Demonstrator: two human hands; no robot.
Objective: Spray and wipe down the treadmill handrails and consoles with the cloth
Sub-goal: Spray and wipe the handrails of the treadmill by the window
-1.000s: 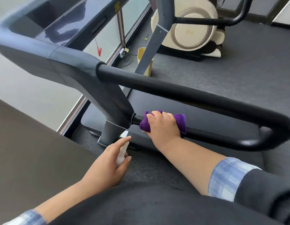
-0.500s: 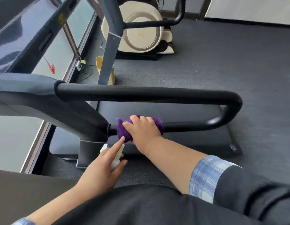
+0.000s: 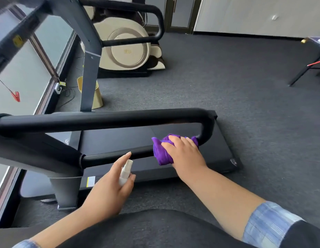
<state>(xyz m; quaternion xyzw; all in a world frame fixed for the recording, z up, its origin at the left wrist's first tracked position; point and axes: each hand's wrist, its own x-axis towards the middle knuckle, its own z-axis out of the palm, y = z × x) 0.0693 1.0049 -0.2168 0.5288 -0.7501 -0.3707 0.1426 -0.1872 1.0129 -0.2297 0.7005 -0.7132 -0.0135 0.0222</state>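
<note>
A black looped treadmill handrail (image 3: 109, 120) runs across the middle of the view. Its thinner lower bar (image 3: 116, 156) comes out of the grey upright at the left. My right hand (image 3: 184, 154) grips a purple cloth (image 3: 162, 153) wrapped round that lower bar, close to the bend at the rail's right end. My left hand (image 3: 111, 187) holds a small white spray bottle (image 3: 125, 173) upright just below the lower bar, index finger raised beside the nozzle. The console lies mostly beyond the upper left edge of the frame.
The black treadmill deck (image 3: 220, 151) lies under the rail on grey carpet. A cream massage chair (image 3: 127, 51) and a second treadmill's grey upright (image 3: 89, 68) stand behind. A yellow bin (image 3: 98, 97) sits by the window. A table leg (image 3: 302, 72) shows at far right.
My right hand has slid the purple cloth rightward along the lower bar, from the upright to near the end bend. The view has swung right. My left hand keeps the bottle.
</note>
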